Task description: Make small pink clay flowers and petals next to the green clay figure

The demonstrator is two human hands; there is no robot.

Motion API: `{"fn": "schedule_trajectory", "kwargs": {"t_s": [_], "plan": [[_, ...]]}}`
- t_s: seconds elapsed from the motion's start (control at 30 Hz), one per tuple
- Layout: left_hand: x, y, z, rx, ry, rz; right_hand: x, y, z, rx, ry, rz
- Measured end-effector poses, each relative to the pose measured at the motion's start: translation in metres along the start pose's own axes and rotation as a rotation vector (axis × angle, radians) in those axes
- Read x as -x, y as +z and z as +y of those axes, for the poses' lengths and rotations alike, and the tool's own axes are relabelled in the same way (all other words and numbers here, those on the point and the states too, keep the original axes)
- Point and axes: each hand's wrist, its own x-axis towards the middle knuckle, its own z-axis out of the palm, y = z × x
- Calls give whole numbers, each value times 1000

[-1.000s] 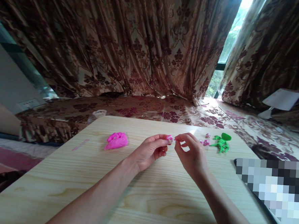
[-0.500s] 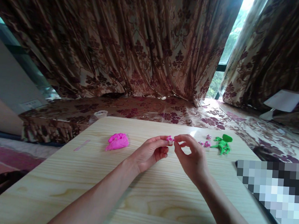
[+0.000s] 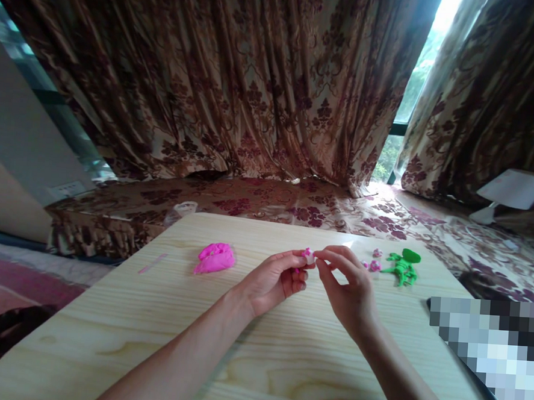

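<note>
Between the thumb and fingers of my left hand [image 3: 280, 280] is a small white ball with pink patches [image 3: 309, 256]. A bit of pink also shows lower down by its curled fingers. My right hand [image 3: 350, 283] is pinched, thumb against forefinger, its tips at the ball's right side. Whatever those tips hold is too small to make out. To the right of that hand lie a few similar pink-and-white balls [image 3: 375, 266]. Beside them is a bundle of green plastic stems with an oval green piece [image 3: 403, 267]. On the left sits a bright pink soft lump [image 3: 216, 258], apparently in clear wrapping.
A thin pink-edged strip [image 3: 152, 263] lies at the left of the wooden table [image 3: 150, 331]. Past the far edge is a clear plastic item [image 3: 182, 210]. A pixelated dark-edged object [image 3: 488, 352] stands at the right edge. Behind are curtains and a white lamp [image 3: 514, 188].
The view has shifted slightly, moving everything a little right and down. My right fingertips now press closer to the ball, which appears turned a little in my left fingers.
</note>
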Motion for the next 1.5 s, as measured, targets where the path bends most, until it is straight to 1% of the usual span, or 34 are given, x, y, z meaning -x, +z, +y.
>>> {"fn": "schedule_trajectory", "kwargs": {"t_s": [0.2,0.33,0.43,0.6,0.8,0.93,1.07,1.17,1.27,1.4,1.5], "plan": [[-1,-2,0,43,-22,18,-2,-3,-4,13,-37,10],[-2,-2,0,82,-23,4,-1,-3,-2,26,-65,-39],[-1,-2,1,93,-27,0,1,-4,-1,29,-68,-49],[0,-1,2,74,-23,-26,1,-5,-1,54,-75,-89],[-1,1,2,-11,7,-35,0,-4,1,71,-73,-130],[0,1,2,-25,-3,-22,0,-6,1,76,-59,-103],[0,0,3,4,-9,1,0,-5,1,91,-63,-131],[-1,-1,2,17,0,35,0,-3,0,95,-56,-85],[-4,-1,0,83,4,57,1,0,0,186,-70,-62],[-6,0,-3,172,-1,69,4,6,1,382,-106,-138],[-7,2,-5,197,-1,70,5,8,1,493,-130,-143]]}}
